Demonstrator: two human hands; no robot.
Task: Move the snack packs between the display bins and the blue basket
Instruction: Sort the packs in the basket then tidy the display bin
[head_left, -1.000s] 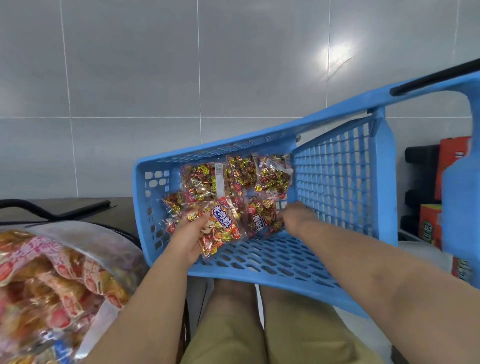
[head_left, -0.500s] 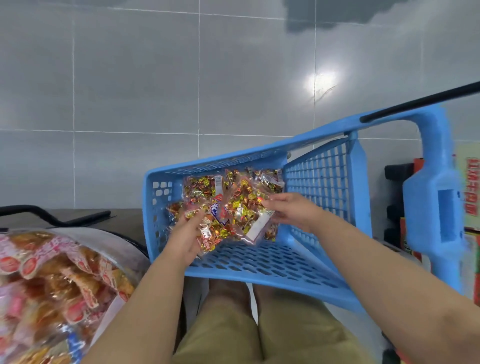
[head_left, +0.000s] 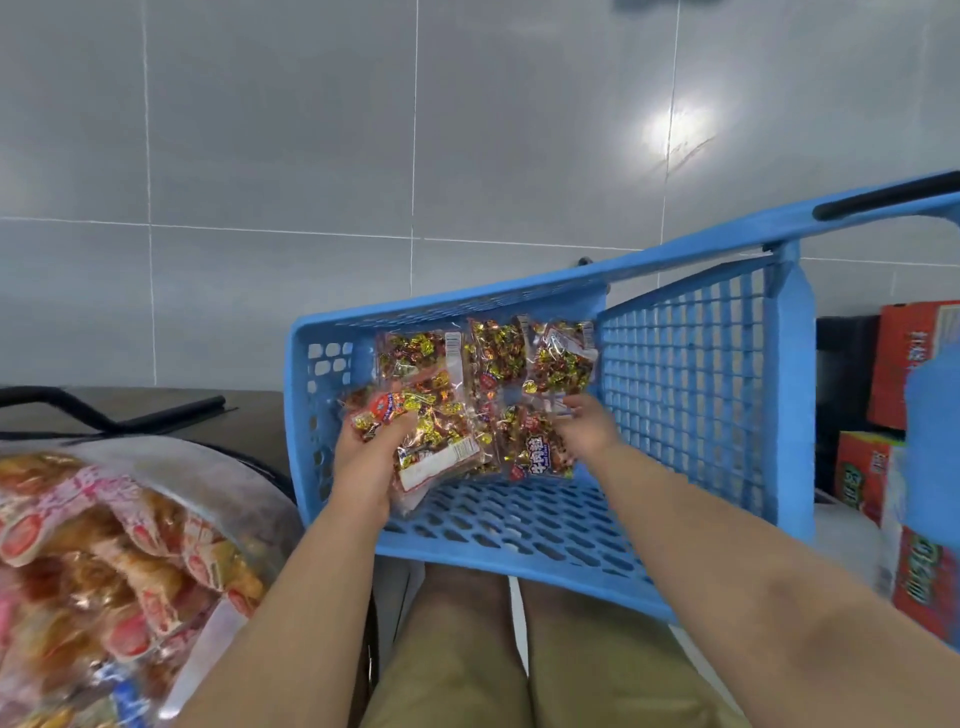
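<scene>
Both forearms reach up from the bottom of the frame into the tilted blue basket (head_left: 691, 395). The left hand (head_left: 366, 467), thumb on top, grips a stack of snack packs (head_left: 431, 436) just left of centre, while the right hand (head_left: 589, 431) rests on a blue-labelled pack (head_left: 537, 457) at centre — whether its fingers have closed on it cannot be told. Half a second ago the right hand held a pack up toward the left — it now lies on that stack, and the right has dropped back.
</scene>
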